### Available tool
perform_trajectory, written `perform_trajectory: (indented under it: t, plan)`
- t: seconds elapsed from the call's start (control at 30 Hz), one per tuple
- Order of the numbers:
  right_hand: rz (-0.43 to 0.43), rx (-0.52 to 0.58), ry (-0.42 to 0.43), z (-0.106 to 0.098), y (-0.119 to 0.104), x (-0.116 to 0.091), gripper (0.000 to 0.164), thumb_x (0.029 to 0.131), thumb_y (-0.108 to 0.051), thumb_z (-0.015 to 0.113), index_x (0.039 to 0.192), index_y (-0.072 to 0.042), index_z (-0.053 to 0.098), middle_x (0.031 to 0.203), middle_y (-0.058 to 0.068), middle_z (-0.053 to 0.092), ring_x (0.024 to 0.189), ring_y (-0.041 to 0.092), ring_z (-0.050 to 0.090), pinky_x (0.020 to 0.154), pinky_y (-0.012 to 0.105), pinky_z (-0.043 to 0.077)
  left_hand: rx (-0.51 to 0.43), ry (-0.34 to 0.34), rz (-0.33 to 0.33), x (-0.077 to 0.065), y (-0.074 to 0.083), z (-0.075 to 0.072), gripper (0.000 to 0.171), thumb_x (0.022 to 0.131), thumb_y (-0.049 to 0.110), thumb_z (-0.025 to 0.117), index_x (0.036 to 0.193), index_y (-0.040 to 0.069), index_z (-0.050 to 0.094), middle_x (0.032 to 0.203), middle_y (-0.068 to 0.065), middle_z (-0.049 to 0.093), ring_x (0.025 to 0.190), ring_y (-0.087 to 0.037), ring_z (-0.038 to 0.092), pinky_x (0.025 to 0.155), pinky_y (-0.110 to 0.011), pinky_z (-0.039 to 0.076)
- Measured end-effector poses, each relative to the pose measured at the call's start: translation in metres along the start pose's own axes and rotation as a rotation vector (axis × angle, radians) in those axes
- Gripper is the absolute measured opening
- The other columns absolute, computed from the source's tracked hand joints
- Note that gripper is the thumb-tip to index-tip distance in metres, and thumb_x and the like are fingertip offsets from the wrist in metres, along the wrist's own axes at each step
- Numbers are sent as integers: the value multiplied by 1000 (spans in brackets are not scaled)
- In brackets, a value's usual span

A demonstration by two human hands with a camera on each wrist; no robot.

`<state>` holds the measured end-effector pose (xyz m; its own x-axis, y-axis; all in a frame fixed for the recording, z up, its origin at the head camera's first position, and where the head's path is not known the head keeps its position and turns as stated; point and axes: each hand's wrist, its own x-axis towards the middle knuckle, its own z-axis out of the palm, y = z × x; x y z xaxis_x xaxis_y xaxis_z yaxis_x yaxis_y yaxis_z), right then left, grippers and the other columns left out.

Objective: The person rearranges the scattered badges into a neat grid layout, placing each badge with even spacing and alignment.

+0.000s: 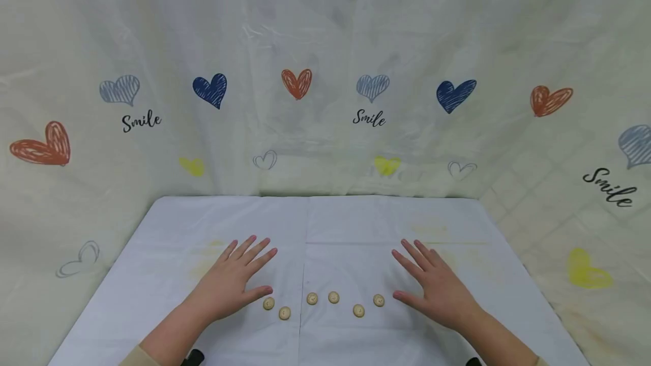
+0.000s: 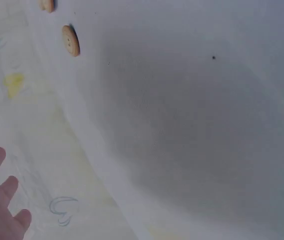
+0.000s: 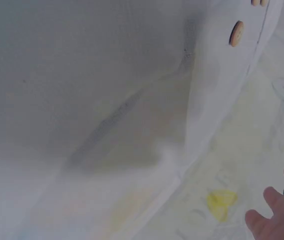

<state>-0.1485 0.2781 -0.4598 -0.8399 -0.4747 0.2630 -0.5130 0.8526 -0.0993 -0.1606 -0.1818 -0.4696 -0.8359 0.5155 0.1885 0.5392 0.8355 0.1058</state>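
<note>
Several round wooden buttons lie flat in a loose row on the white cloth. My left hand [image 1: 230, 282] hovers at the row's left side with fingers spread, its thumb tip beside the leftmost button [image 1: 268, 303]. Just right of that one lies another button [image 1: 284, 313]. Two more, a button [image 1: 312, 298] and its neighbour button [image 1: 333, 297], sit near the middle. Farther right are a lower button [image 1: 358, 310] and the rightmost button [image 1: 378, 300]. My right hand [image 1: 441, 291], fingers also spread, holds nothing, its thumb pointing at the rightmost button. Fingertips show at the edges of both wrist views.
A white cloth [image 1: 325, 349] with fold creases covers the table. Behind it and at both sides hangs a pale curtain [image 1: 325, 33] printed with hearts and "Smile". Small dark objects, one a black piece [image 1: 193, 357], show under the wrists at the bottom edge.
</note>
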Motion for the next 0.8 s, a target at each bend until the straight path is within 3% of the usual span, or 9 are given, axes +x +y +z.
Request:
perform_trajectory:
  t: [0.17,0.37,0.5,0.63,0.8]
  plan:
    - [57,142,-86,2,-2,0,74,88,-60,65,152,-29,42,158,0,35,142,33,34,102,57,39,-112,-68,-29,-4,0,-2,72,91,58,62,152,26,42,155,2,39,144,-29,33,112,-55,26]
    - [106,244,-239,5,-3,5,72,85,-58,70,148,-33,48,149,-1,46,135,29,46,98,52,44,-234,-160,-74,-9,-1,-3,61,86,49,73,139,21,59,137,-1,57,128,-28,51,101,-54,40]
    - [68,268,-306,8,-1,10,66,84,-52,74,143,-29,55,137,2,55,126,29,52,96,52,46,-276,-231,-102,-8,-4,4,56,84,46,76,133,22,64,127,3,62,120,-22,56,97,-46,45]
    - [10,283,-334,13,2,14,55,85,-42,76,136,-27,63,121,-5,61,113,20,58,92,44,49,-348,-310,-134,-6,-8,13,52,83,45,77,130,26,66,112,12,63,100,-9,59,87,-36,49]
    - [-65,333,-377,20,3,22,43,84,-35,78,126,-25,71,105,-12,64,97,11,59,84,34,50,-463,-326,-116,-7,-14,23,43,83,35,81,124,26,71,95,15,59,77,-4,50,70,-27,44]
